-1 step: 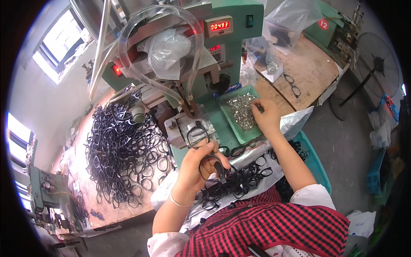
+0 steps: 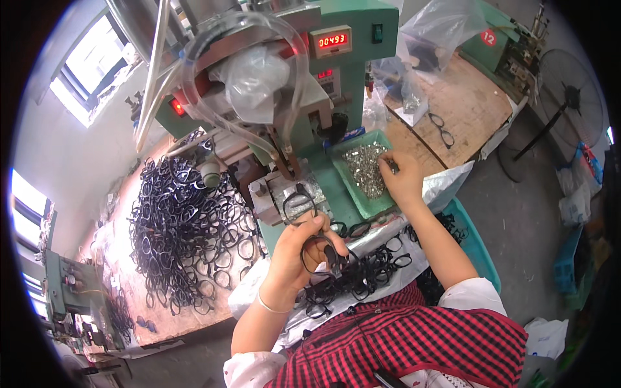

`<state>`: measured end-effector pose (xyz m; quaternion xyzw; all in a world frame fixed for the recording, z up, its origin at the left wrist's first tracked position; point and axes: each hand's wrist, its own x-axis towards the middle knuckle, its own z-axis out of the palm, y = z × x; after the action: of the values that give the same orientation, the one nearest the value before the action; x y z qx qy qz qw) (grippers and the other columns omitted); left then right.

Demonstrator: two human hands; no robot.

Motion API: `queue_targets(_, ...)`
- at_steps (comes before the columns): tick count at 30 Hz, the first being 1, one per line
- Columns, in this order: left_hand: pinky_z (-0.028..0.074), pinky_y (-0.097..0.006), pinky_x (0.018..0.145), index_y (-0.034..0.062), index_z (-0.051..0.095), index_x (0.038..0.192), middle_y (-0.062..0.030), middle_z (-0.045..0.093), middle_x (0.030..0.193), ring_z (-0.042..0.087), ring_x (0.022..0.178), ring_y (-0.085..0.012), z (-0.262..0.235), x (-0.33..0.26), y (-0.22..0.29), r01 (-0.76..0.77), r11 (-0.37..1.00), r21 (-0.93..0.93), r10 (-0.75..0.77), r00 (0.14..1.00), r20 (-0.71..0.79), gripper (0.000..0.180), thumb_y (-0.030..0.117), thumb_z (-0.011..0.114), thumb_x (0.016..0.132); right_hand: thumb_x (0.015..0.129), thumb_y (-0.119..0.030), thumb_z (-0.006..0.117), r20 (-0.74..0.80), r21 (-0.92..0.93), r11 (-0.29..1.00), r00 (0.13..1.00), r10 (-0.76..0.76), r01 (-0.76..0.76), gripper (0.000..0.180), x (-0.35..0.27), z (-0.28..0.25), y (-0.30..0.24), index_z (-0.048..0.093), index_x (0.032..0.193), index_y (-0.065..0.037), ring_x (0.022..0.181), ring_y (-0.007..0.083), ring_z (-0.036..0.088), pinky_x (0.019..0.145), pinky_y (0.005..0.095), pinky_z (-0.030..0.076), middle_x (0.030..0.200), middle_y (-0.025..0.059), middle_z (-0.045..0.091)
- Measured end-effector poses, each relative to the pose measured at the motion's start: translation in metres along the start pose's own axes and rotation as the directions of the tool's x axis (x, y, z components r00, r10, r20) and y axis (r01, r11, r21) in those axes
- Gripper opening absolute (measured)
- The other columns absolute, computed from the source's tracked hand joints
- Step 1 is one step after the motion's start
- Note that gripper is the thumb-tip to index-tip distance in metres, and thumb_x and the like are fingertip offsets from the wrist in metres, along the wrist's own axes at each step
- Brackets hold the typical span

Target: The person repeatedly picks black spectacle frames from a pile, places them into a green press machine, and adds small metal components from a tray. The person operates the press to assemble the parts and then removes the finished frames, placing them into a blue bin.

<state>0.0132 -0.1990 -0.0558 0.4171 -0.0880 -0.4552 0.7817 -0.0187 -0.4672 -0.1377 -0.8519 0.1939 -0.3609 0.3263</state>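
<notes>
My left hand (image 2: 303, 251) is closed round a black eyeglass frame (image 2: 285, 208). One rim of it stands up in front of the press's metal fixture (image 2: 309, 187), and the other hangs below my fingers. Over the right edge of a green tray (image 2: 364, 205), my right hand (image 2: 405, 178) has its fingertips pinched together. Whatever they grip is too small and hidden to name. Small shiny metal parts (image 2: 363, 169) fill much of the tray. Several more black eyeglass frames (image 2: 362, 279) lie on the wrapped surface between my forearms.
A green press (image 2: 359, 77) with red displays and clear hoses rises ahead. To the left, a big heap of black eyeglass frames (image 2: 171, 226) covers the bench. A teal bin (image 2: 475, 242) stands beside my right arm. Far right are another table (image 2: 475, 97) and a fan (image 2: 569, 97).
</notes>
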Motion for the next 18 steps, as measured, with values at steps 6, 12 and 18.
queue_targets(6, 0.053, -0.028, 0.051, 0.0044, 0.049, 0.094, -0.0239, 0.067, 0.074, 0.065, 0.054, -0.0236, 0.004, 0.002, 0.001, -0.014, 0.998, 0.054, 0.014, 1.0, 0.001, 0.021, 0.024, 0.049, 0.1, 0.089, -0.015, 0.062, 0.036, -0.279, 0.957, 0.997, -0.073, 0.08, 0.016, 0.026, 0.0, 0.006, 0.065, 0.098, -0.002, 0.084, 0.0408, 0.065, 0.072, 0.0493, 0.049, 0.09, 0.0215, 0.068)
queue_targets(12, 0.055, -0.033, 0.058, 0.0008, 0.053, 0.1, -0.0192, 0.068, 0.078, 0.067, 0.066, -0.024, -0.004, -0.021, -0.011, 0.072, 0.997, -0.023, -0.072, 0.997, -0.014, 0.038, 0.038, 0.047, 0.104, 0.089, -0.014, 0.065, -0.103, -0.107, 0.982, 0.98, -0.169, 0.158, 0.013, -0.012, 0.02, -0.016, 0.064, 0.098, -0.004, 0.077, 0.0369, 0.065, 0.072, 0.0428, 0.051, 0.081, 0.0174, 0.066)
queue_targets(18, 0.053, -0.028, 0.068, 0.0004, 0.058, 0.107, -0.0127, 0.07, 0.088, 0.066, 0.074, -0.0173, -0.07, -0.119, 0.026, -0.287, 0.518, 0.806, 0.786, 0.531, -0.316, 0.022, 0.022, 0.055, 0.103, 0.093, -0.002, 0.065, -0.076, 0.745, 0.621, 0.895, 0.44, -0.243, 0.021, -0.021, 0.023, 0.005, 0.062, 0.113, 0.001, 0.088, 0.0114, 0.062, 0.08, 0.0241, 0.049, 0.097, 0.0043, 0.067)
